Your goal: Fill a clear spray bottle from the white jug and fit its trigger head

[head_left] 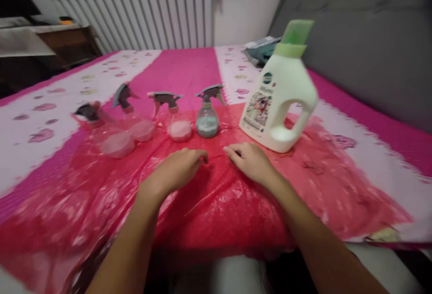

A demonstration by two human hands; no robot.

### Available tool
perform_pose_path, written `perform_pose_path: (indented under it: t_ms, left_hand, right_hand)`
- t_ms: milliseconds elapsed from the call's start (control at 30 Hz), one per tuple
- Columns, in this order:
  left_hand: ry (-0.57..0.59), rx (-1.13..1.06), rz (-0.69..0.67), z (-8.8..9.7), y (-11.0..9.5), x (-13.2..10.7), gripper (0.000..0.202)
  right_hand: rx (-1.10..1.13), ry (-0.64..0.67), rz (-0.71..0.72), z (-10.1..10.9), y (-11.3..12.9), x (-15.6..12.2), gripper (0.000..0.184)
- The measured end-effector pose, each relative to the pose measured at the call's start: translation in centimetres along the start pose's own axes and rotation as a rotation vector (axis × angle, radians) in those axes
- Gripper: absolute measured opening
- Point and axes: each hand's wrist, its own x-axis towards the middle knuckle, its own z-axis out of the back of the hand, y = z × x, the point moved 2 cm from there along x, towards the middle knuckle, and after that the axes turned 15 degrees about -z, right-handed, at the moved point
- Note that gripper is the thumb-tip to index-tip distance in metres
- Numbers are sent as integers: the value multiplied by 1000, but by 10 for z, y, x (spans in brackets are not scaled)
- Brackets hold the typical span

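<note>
My left hand (182,166) hovers over a red plastic sheet (209,213), fingers curled in loosely with nothing visible in them. Facing it, my right hand (249,161) is also loosely closed, thumb toward the left hand, and no held thing shows. Beyond the hands stands a small clear spray bottle (207,123) with bluish-grey liquid and a grey trigger head. To its left are several pink-tinted spray bottles: one upright bottle (179,128), a tilted bottle (141,127) and another tilted bottle (116,142). Nearest my right hand is a large white detergent jug (276,105) with a green cap (297,35).
The sheet lies on a bed with a pink and white patterned cover (189,69). A grey headboard (364,37) rises at right. A radiator (141,21) is on the back wall, a wooden cabinet (69,44) at left. A teal bag (261,53) lies behind the jug.
</note>
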Motion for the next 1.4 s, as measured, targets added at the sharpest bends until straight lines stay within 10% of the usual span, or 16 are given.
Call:
perform_pose_path:
  t_ms: [133,333,433,667,1067,1267,1400]
  left_hand:
    - [-15,-51,-26,-8,13,2,38]
    - [-177,-142,-86,-2,26,-1,45]
    - [-201,-154,-89,3,26,-1,46]
    - [-321,-177,-70,8,19,-1,45]
    - [-709,-249,-26,26,-1,-11,32]
    - [-1209,-440,-209,48,-6,-29,41]
    - [-1341,-450,-374,61,-14,-37,50]
  right_hand:
    - [29,-309,3,20,5,2,38]
    - [181,-1102,-146,69,-33,13,46]
    - [369,-953,-312,82,-69,29,72]
    - [472,-704,-297,78,-95,41,45]
    - [526,-1119,-61,95,-54,7,48]
    - [534,-833,115,73,-26,1,49]
    - [403,-621,207,43,-1,-13,54]
